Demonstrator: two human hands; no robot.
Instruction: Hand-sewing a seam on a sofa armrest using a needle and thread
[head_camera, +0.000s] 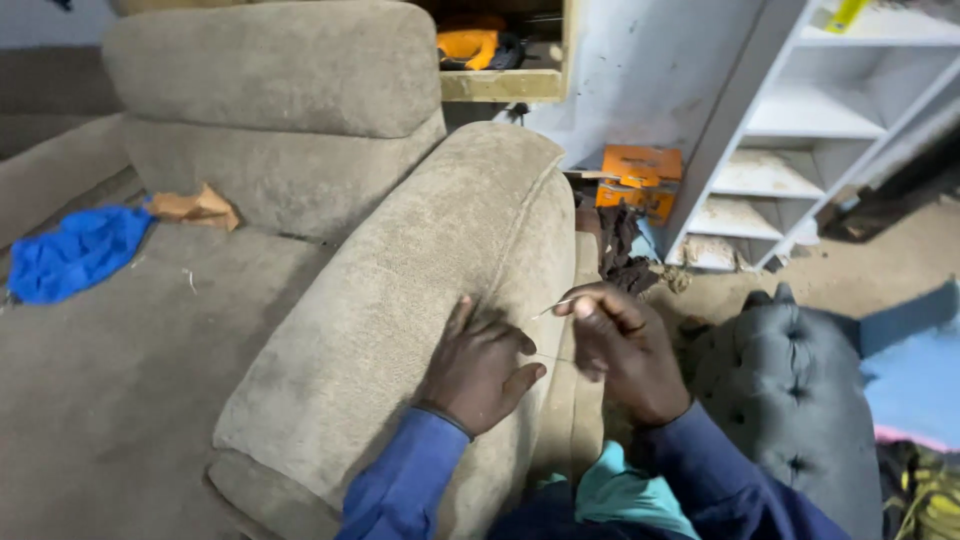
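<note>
one sofa armrest (400, 330) fills the view. we press our left hand (478, 365) flat on it, fingers spread and holding nothing, to steady the fabric beside the seam. our right hand (622, 350) pinches one thin needle (553, 307), closed tight, point toward the seam.

Both arms are clothed in long blue sleeves of plain woven fabric, without visible markings or buttons. Each sleeve ends at the wrist in a close-fitting cuff. The left hand (478, 368) and the right hand (622, 348) are bare: no gloves, rings or watch are visible. Below the arms, a dark blue garment and a patch of teal cloth cover the lap area
</note>
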